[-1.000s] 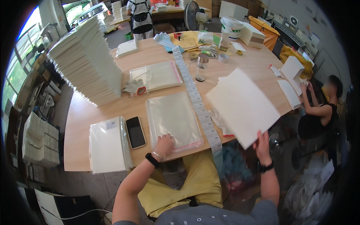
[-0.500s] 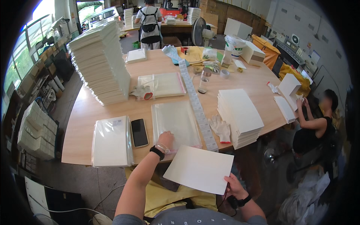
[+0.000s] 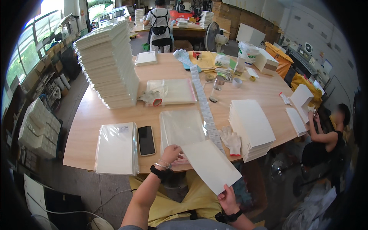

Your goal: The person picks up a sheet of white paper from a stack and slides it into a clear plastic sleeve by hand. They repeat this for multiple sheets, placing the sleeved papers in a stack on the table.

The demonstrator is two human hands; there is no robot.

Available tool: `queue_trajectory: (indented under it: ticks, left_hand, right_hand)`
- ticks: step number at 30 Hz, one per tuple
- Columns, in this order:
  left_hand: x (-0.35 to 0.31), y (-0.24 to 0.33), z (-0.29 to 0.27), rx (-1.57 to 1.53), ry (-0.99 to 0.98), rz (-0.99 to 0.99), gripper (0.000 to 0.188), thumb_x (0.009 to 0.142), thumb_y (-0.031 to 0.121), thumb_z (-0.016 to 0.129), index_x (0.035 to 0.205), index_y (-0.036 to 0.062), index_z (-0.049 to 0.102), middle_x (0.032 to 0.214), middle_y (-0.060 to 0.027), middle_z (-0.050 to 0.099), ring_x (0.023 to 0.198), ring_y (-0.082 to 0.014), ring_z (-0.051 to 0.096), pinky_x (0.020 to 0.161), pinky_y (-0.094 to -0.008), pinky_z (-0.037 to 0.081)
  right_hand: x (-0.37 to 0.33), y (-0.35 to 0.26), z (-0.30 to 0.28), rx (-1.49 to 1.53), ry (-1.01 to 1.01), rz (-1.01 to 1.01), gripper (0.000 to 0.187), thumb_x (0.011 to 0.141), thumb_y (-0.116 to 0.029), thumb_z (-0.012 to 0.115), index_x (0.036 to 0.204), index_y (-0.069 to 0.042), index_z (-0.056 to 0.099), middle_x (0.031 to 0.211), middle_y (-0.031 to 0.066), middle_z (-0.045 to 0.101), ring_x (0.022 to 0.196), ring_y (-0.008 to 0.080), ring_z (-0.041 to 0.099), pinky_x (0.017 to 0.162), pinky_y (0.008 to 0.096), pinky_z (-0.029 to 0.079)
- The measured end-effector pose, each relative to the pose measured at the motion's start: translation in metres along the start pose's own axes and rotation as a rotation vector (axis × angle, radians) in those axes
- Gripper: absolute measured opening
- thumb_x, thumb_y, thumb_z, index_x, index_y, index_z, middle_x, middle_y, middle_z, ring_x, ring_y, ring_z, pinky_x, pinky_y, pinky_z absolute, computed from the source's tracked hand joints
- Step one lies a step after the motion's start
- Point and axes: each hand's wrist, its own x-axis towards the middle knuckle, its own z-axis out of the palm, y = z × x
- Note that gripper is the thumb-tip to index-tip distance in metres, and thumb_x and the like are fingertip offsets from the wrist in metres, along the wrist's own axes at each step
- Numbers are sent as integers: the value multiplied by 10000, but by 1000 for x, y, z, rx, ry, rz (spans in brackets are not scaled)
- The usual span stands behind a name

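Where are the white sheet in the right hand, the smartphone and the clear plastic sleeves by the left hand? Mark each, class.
White sheet (image 3: 211, 165), head view: middle of its broad face.
Smartphone (image 3: 147, 141), head view: middle of its dark screen.
Clear plastic sleeves (image 3: 181, 128), head view: uncovered part of the top sleeve.

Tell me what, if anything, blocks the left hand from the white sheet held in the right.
Nothing visible does: the left hand is close beside the white sheet, with no object between them; touch is unclear. The right hand holds its near corner.
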Motion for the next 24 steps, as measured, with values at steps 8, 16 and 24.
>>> queue_trajectory:
  ticks: [8,16,24]
  left_hand:
    - [0,-44,93,-162,401,507,199,855,126,466,942,-38,537,791,-100,613,643,-144,591,554,-258,485]
    - [-73,-115,130,-180,-53,279,321,847,157,508,1125,-3,488,1083,-104,544,952,-178,529,804,-310,448]
    - [-85,-166,127,-437,-7,48,200,871,135,476,1035,36,533,947,-59,589,852,-160,581,696,-278,489]
  right_hand:
    - [13,7,20,58,5,90,139,868,-235,503,991,-180,468,756,-49,505,497,59,409,454,202,343]
    - [6,35,14,-28,-18,171,198,906,-211,432,1080,-118,414,870,34,552,665,155,572,599,280,498]
    - [99,70,36,12,-265,107,214,828,-4,440,1039,17,466,992,124,546,911,238,564,794,340,477]
